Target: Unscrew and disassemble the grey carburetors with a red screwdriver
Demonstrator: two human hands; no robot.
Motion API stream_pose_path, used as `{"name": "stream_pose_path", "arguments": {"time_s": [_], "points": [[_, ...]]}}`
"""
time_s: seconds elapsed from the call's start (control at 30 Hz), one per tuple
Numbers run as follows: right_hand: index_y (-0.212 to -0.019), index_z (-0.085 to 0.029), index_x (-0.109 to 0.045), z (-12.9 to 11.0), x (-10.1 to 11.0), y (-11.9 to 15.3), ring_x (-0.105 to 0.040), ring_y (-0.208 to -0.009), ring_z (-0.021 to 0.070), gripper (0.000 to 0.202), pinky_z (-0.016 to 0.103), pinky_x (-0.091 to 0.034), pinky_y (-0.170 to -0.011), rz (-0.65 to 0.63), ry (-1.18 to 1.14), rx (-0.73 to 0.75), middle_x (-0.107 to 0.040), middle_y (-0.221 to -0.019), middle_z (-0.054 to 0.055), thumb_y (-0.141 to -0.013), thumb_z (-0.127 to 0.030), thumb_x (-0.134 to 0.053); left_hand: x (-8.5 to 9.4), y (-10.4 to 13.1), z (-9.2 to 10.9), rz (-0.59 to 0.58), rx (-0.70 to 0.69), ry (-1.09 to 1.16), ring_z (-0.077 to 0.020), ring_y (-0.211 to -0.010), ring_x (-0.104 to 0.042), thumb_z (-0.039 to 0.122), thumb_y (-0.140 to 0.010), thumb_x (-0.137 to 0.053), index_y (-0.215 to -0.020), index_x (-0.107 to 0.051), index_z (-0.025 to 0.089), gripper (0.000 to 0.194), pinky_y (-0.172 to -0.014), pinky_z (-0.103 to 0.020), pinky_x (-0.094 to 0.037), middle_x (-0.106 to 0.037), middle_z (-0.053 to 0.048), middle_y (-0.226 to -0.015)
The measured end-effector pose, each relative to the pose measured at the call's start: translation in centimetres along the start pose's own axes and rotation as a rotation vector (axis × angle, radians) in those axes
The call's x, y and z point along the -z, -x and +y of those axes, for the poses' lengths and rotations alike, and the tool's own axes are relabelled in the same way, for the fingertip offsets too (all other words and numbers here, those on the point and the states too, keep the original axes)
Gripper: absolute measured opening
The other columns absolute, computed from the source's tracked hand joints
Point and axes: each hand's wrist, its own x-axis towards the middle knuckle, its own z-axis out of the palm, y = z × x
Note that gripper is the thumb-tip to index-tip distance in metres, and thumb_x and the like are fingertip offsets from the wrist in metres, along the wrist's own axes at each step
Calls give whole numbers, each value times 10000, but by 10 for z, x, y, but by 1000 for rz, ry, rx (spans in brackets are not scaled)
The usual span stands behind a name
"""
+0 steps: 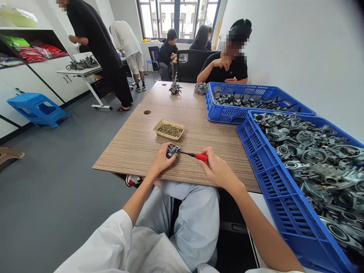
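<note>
My left hand (164,158) is closed around a small grey metal carburetor body (173,151) and steadies it on the table, near the front edge. In my right hand (215,163) is a screwdriver (201,157) with a red handle and a dark shaft. The shaft lies almost level and points left, its tip at the carburetor body; the exact contact is too small to make out. Just beyond my left hand stands a shallow cream tray (158,133) holding many small brass-coloured parts (170,130).
At the right, two blue crates (273,182) hold many grey metal castings (309,151). Farther up the wood-grain table (136,140) are another metal assembly (175,88) and a pile of small parts (201,88). A person (224,68) sits opposite; others are behind. A blue stool (36,106) stands left.
</note>
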Motion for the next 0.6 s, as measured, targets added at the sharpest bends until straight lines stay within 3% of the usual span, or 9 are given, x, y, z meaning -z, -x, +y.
{"name": "stream_pose_path", "arguments": {"time_s": [0.6], "points": [[-1117,-229,-484,-5,-7,-4,-743,-733,284,238,292,-291,-592,66,252,-163,-769,-848,70,-1096,-465,-503,1,0,0,-3,2,6,-276,-1201,-628,271,-890,-689,-1314,-551,219,449,-1085,-453,-496,-639,-112,-1275]]}}
